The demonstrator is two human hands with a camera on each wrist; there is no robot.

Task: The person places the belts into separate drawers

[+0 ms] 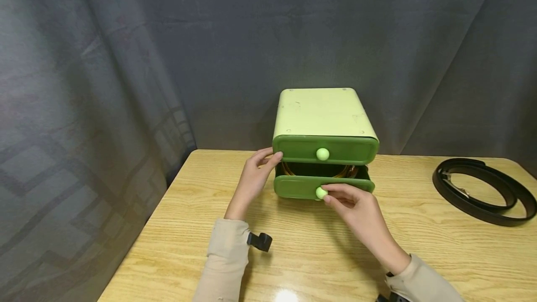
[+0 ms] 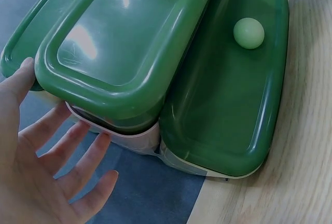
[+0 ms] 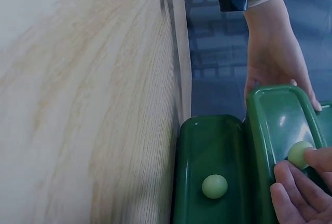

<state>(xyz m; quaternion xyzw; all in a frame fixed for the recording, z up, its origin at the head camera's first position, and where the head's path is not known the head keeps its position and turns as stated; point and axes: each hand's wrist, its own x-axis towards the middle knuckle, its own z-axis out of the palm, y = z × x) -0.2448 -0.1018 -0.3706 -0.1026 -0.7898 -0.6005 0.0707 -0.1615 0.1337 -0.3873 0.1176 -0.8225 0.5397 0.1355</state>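
Observation:
A small cabinet [image 1: 323, 111] with a pale green-yellow top and green drawers stands at the back of the table. Its middle drawer [image 1: 295, 188] is pulled partway out, while the top drawer [image 1: 298, 149] sits in its slot. My right hand [image 1: 356, 204] pinches the round light-green knob [image 3: 299, 155] of the middle drawer between thumb and fingers. On the cabinet's left side rests my left hand [image 1: 253, 174], thumb at the front corner, fingers spread. A curved amber strip [image 1: 287, 168] shows inside the drawer, mostly hidden. The bottom drawer [image 2: 223, 94] appears in both wrist views.
A coiled black belt [image 1: 499, 219] with a metal buckle lies to the right on the wooden table [image 1: 176, 227]. Behind the table hangs a grey curtain [image 1: 235, 59], with more of it on the left. Black straps with small mounts [image 1: 261, 242] sit on both wrists.

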